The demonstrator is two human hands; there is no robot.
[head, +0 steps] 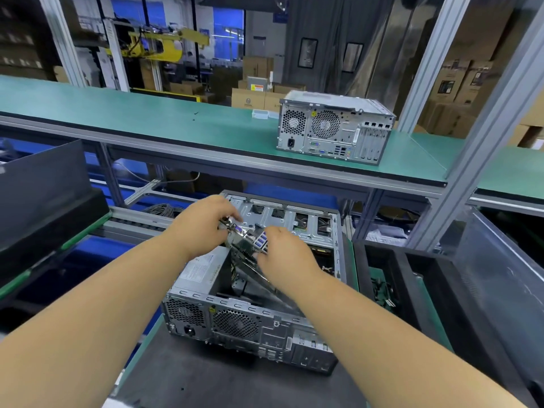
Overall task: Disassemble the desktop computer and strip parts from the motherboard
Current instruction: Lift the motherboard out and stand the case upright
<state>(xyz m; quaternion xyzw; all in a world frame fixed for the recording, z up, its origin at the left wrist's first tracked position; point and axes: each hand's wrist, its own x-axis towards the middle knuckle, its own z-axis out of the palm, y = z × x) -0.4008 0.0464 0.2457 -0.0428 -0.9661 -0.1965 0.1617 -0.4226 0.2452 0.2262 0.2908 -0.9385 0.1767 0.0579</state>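
An open grey desktop case (247, 322) lies on its side on the dark bench mat, rear fans and ports toward me. Above its open bay the motherboard (250, 242) is tilted up, its blue USB and VGA ports facing me. My left hand (203, 225) grips the board's upper left edge near the ports. My right hand (282, 254) holds the board's right side, fingers curled over the port block. The power supply (200, 272) with a white label sits in the case's left corner. Most of the board is hidden behind my hands.
A second, closed desktop tower (332, 128) stands on the green upper shelf (147, 119). A dark bin (44, 195) is at the left, another dark bin (500, 275) at the right. An aluminium frame post (485, 136) rises at the right. A bundle of cables (164, 209) lies behind the case.
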